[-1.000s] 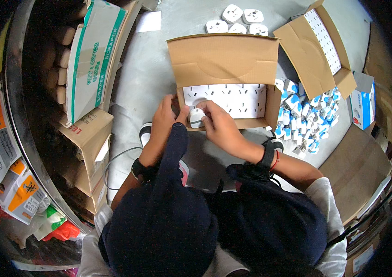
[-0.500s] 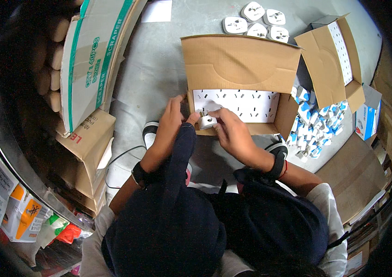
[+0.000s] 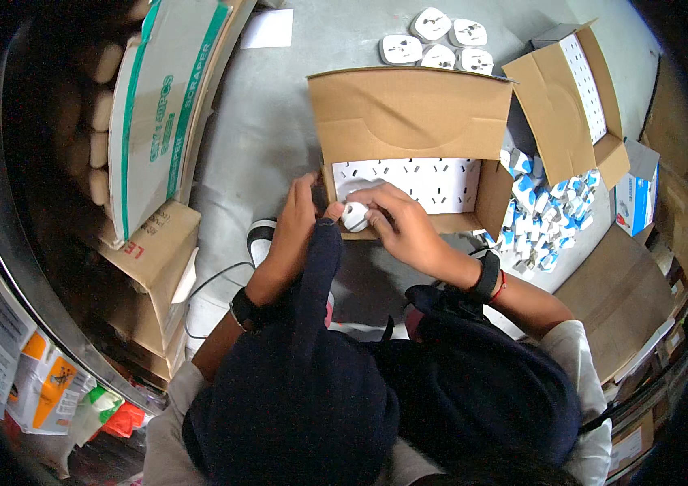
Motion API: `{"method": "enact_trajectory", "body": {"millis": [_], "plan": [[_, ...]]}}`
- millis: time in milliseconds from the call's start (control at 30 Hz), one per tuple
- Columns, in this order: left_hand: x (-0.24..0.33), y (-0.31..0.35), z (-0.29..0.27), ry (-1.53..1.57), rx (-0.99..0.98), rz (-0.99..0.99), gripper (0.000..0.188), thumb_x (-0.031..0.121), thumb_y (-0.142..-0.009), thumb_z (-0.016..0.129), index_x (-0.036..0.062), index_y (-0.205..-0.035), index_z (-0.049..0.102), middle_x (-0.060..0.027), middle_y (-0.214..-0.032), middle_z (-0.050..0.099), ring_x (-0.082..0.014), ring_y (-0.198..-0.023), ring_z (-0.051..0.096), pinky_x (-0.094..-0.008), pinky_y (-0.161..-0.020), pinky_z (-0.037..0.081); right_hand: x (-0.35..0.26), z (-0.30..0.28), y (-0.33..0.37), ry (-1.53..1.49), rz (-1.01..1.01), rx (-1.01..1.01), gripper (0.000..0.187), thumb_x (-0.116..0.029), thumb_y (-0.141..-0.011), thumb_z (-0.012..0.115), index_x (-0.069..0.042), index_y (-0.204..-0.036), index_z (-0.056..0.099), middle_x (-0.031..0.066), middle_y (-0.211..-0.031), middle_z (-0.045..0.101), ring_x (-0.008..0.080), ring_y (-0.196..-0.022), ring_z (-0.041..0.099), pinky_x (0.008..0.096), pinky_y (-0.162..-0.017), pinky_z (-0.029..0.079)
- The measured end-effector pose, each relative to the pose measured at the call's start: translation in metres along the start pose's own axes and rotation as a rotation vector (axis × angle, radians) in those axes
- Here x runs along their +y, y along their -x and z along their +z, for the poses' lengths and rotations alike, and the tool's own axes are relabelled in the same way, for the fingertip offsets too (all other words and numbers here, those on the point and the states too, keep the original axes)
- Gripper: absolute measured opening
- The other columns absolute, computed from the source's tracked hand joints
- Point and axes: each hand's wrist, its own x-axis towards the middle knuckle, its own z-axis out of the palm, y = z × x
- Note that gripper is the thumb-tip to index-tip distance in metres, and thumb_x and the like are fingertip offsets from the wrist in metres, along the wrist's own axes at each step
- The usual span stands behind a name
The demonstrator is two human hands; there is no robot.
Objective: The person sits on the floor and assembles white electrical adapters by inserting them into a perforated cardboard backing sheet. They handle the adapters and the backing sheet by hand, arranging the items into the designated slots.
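My right hand (image 3: 405, 228) pinches a white plug adapter (image 3: 354, 217) at the front left corner of an open brown cardboard box (image 3: 409, 105). A dark line or groove crosses the adapter's face. My left hand (image 3: 299, 223) straddles the box's left wall, fingers along the outside and thumb over the edge, its tip against or very near the adapter. Inside the box lies a white sheet (image 3: 409, 180) pierced by rows of small slots. My fingers hide part of the sheet and of the box's left corner.
White plug adapters (image 3: 439, 57) stand behind the box. At right are a second open box (image 3: 551, 113), a pile of blue-and-white small packets (image 3: 551, 215) and a blue-white carton (image 3: 634, 202). Stacked cartons (image 3: 153, 259) line the left; a flattened cardboard (image 3: 615, 300) lies right.
The adapter has been turned in my right fingers, so its pins no longer show upward and its round side faces me. The whole view has shifted slightly; my left hand stays at the box wall.
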Motion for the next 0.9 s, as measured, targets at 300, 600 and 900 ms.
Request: {"method": "enact_trajectory", "body": {"millis": [300, 600, 900], "plan": [[0.006, 0.009, -0.004, 0.024, 0.047, -0.028, 0.059, 0.030, -0.091, 0.060, -0.0065, -0.131, 0.036, -0.0271, -0.113, 0.051, -0.0290, -0.076, 0.059, -0.0396, -0.071, 0.048, -0.006, 0.006, -0.004, 0.104, 0.001, 0.045, 0.022, -0.001, -0.085, 0.057, -0.003, -0.107, 0.061, 0.0183, -0.097, 0.062, 0.0363, -0.092, 0.059, 0.0423, -0.081, 0.048], [0.012, 0.006, -0.003, -0.015, 0.027, -0.069, 0.059, 0.024, -0.089, 0.062, -0.0072, -0.132, 0.036, -0.0281, -0.112, 0.052, -0.0305, -0.078, 0.059, -0.0398, -0.073, 0.049, 0.003, -0.001, -0.001, -0.069, 0.181, -0.063, 0.023, 0.000, -0.083, 0.059, 0.001, -0.106, 0.057, 0.0180, -0.090, 0.061, 0.0362, -0.083, 0.062, 0.0388, -0.074, 0.051], [0.009, 0.007, -0.003, -0.023, 0.007, -0.096, 0.060, 0.023, -0.088, 0.062, -0.0072, -0.132, 0.035, -0.0282, -0.105, 0.055, -0.0316, -0.080, 0.059, -0.0401, -0.074, 0.049, 0.007, -0.011, 0.007, 0.005, 0.015, -0.103, 0.026, 0.008, -0.083, 0.057, 0.000, -0.109, 0.058, 0.0147, -0.104, 0.060, 0.0262, -0.099, 0.062, 0.0363, -0.083, 0.050]]}}
